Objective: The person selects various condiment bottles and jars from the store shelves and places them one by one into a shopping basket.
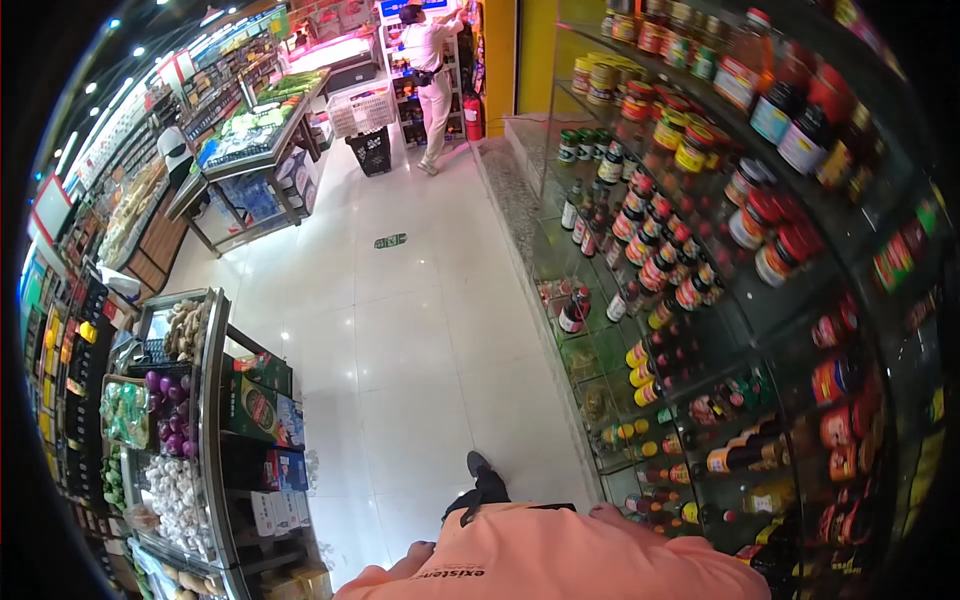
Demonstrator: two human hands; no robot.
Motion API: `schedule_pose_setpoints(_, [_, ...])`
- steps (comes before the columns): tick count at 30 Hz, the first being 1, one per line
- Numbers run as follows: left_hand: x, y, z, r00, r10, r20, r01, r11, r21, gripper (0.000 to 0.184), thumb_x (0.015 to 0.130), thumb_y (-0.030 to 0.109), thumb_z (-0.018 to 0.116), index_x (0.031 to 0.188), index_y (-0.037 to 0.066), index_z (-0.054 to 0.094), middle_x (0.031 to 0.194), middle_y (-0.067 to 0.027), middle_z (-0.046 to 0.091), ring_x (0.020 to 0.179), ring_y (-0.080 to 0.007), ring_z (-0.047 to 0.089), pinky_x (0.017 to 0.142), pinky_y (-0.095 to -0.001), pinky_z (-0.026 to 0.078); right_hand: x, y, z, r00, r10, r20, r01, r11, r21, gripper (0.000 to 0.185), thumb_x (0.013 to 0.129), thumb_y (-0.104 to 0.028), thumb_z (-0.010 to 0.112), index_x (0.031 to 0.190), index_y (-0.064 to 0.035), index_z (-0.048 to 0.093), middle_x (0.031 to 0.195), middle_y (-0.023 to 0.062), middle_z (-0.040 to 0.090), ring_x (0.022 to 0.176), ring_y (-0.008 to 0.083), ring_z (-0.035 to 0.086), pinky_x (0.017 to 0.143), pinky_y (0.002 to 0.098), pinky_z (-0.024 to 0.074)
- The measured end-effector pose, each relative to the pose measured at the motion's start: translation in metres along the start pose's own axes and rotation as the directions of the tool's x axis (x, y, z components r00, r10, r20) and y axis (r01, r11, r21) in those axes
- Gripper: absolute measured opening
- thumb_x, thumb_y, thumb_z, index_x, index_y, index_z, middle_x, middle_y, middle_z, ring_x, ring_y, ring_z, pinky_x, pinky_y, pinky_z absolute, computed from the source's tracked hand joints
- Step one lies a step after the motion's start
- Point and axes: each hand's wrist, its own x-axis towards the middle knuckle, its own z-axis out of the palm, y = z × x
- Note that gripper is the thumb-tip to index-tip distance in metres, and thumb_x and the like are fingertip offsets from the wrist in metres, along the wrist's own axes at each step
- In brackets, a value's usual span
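Note:
My left hand [419, 552] shows only in part at the left side of my orange shirt [540, 550], low over the floor. Part of my right hand [608, 514] shows past the shirt's other side, close to a glass shelf rack of bottles and jars. The fingers of both hands are too hidden to read, and no held object shows. Nearest my right side are sauce bottles [748, 457] lying or standing on the lower shelves. One dark shoe [480, 464] is on the tiles ahead of me.
Purple onions [170, 412] and garlic bulbs [178, 500] fill a produce stand on the left, with boxes [252, 405] beneath. Ahead, a person [432, 75] stands at shelves beside a basket [362, 113] on a dark bin. A pale tiled aisle [400, 320] runs between.

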Motion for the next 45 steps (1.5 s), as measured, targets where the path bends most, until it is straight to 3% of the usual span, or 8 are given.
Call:
schedule_pose_setpoints(3, [0.049,0.002,-0.051,0.854,-0.517,0.065,0.502,0.784,-0.365,0.032,0.087,0.026,0.062,0.101,-0.001,0.070,0.092,-0.0130,0.071,0.074,-0.0203,0.068,0.067,-0.0393,0.056,0.022,-0.084,-0.020,0.996,0.093,-0.005,-0.093,0.994,0.065,0.031,0.083,-0.026,0.066,0.105,-0.0055,0.067,0.089,0.0093,0.070,0.068,0.0186,0.066,0.058,0.0353,0.0534])
schedule_pose_setpoints(7, [0.119,0.013,-0.173,0.791,-0.576,0.204,0.443,0.310,-0.841,0.034,0.090,0.027,0.058,0.110,0.000,0.063,0.092,-0.0120,0.070,0.076,-0.0195,0.067,0.064,-0.0347,0.052,0.111,-0.163,-0.032,0.998,-0.020,-0.063,0.030,0.988,0.154,0.022,0.086,-0.018,0.062,0.104,-0.0051,0.062,0.082,0.0085,0.067,0.060,0.0163,0.063,0.049,0.0314,0.0493])
schedule_pose_setpoints(14, [0.182,0.012,-0.308,0.771,-0.636,0.025,0.223,0.233,-0.947,0.035,0.091,0.026,0.057,0.115,0.002,0.057,0.097,-0.0122,0.069,0.075,-0.0202,0.065,0.064,-0.0332,0.049,0.156,-0.356,-0.052,0.916,-0.363,-0.170,0.398,0.871,0.287,0.017,0.090,-0.013,0.061,0.105,-0.0047,0.061,0.081,0.0057,0.065,0.065,0.0137,0.062,0.055,0.0301,0.0491])
schedule_pose_setpoints(19, [0.203,-0.013,-0.283,0.720,-0.618,0.318,0.402,-0.003,-0.916,0.027,0.091,0.022,0.056,0.113,0.005,0.058,0.095,-0.0129,0.069,0.078,-0.0234,0.068,0.062,-0.0346,0.051,0.178,-0.500,-0.148,0.604,-0.608,-0.515,0.702,0.712,-0.017,0.019,0.087,-0.013,0.065,0.104,-0.0042,0.062,0.077,0.0038,0.064,0.069,0.0119,0.061,0.061,0.0291,0.0489])
schedule_pose_setpoints(23, [0.226,-0.014,-0.283,0.850,-0.503,0.154,0.458,0.562,-0.689,0.027,0.091,0.021,0.057,0.112,0.005,0.059,0.095,-0.0137,0.069,0.078,-0.0250,0.068,0.065,-0.0374,0.054,0.117,-0.636,-0.252,0.412,-0.619,-0.669,0.706,0.681,-0.196,0.022,0.087,-0.016,0.065,0.107,-0.0072,0.062,0.078,0.0065,0.067,0.070,0.0214,0.066,0.064,0.0352,0.0517])
schedule_pose_setpoints(39, [0.451,0.071,-0.479,0.886,-0.453,0.105,0.389,0.600,-0.699,0.028,0.090,0.022,0.057,0.112,0.005,0.061,0.093,-0.0139,0.070,0.076,-0.0243,0.068,0.063,-0.0372,0.053,0.275,-0.856,-0.463,0.112,-0.494,-0.862,0.592,0.730,-0.342,0.075,0.078,-0.015,0.071,0.144,-0.0209,0.036,0.118,0.0155,0.052,0.105,0.0345,0.058,0.085,0.0441,0.0500])
schedule_pose_setpoints(41, [0.482,0.074,-0.495,0.898,-0.426,0.112,0.380,0.622,-0.684,0.028,0.090,0.022,0.058,0.112,0.005,0.061,0.093,-0.0139,0.070,0.076,-0.0242,0.068,0.062,-0.0372,0.053,0.279,-0.866,-0.472,0.234,-0.462,-0.856,0.575,0.776,-0.261,0.082,0.077,-0.012,0.071,0.148,-0.0243,0.031,0.123,0.0168,0.046,0.111,0.0383,0.054,0.087,0.0460,0.0486])
schedule_pose_setpoints(45, [0.541,0.068,-0.532,0.916,-0.377,0.137,0.375,0.683,-0.627,0.028,0.090,0.022,0.058,0.111,0.004,0.062,0.092,-0.0140,0.070,0.075,-0.0241,0.068,0.062,-0.0372,0.052,0.309,-0.871,-0.474,0.160,-0.441,-0.883,0.487,0.814,-0.318,0.083,0.077,-0.012,0.071,0.147,-0.0248,0.031,0.122,0.0162,0.046,0.109,0.0370,0.055,0.086,0.0459,0.0493])
